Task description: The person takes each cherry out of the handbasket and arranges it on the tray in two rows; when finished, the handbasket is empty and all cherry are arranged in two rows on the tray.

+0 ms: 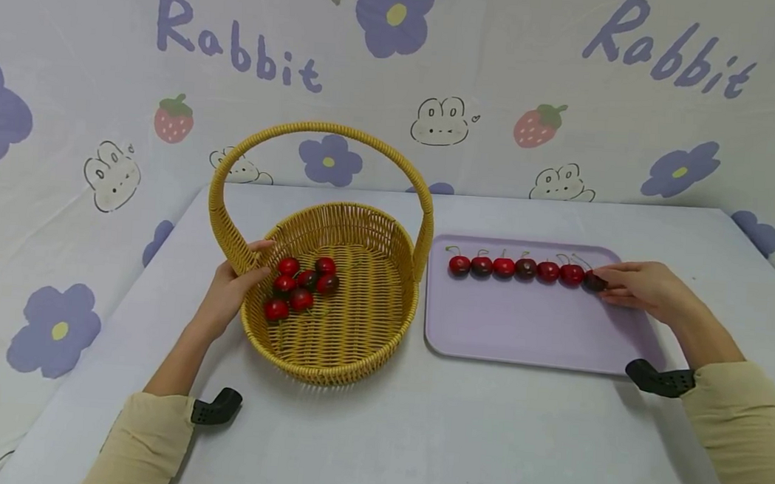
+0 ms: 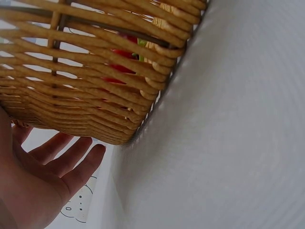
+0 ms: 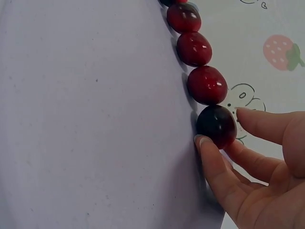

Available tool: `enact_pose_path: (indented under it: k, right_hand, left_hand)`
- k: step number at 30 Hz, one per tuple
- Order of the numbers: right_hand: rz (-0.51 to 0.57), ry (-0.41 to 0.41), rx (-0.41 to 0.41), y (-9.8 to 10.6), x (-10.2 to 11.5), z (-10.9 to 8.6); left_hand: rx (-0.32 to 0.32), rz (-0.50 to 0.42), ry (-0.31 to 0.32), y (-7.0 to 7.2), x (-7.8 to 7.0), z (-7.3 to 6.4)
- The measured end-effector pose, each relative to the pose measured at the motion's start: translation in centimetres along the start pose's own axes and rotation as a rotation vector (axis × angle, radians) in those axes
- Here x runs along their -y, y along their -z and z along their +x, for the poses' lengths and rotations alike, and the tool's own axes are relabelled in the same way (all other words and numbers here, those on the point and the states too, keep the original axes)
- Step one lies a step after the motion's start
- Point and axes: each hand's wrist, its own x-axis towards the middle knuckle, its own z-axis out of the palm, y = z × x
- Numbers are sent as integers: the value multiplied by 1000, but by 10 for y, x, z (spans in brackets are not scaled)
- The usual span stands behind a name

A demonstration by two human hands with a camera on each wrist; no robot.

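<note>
A yellow wicker basket (image 1: 326, 375) with a tall arched handle stands left of centre, several red cherries (image 1: 300, 299) lying at its left inside. My left hand (image 1: 227, 291) holds the basket's left rim at the foot of the handle. Its fingers (image 2: 78, 167) stretch along the outside of the weave in the left wrist view. On a lilac tray (image 1: 528, 332), more cherries (image 1: 503, 268) form a straight row near the far edge, stems pointing back. At the row's right end my right hand (image 1: 651, 288) pinches a dark cherry (image 3: 217, 125), which sits against its neighbour.
Both basket and tray rest on a white-covered table (image 1: 415, 436), side by side with a narrow gap. The basket handle (image 1: 328, 128) arches high over its bowl. Behind hangs a white cloth (image 1: 491, 78) printed with rabbits, flowers and strawberries.
</note>
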Motion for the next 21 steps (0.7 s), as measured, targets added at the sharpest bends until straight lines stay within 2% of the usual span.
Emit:
enact_pose_path:
  k: [13,21]
  right_hand:
    - [-86,-38,-13,4,3,-2]
    - [-264,-28,-75,14,14,-21]
  left_hand:
    - [1,-7,5,0,0,1]
    - [0,-9,2,1,1,1]
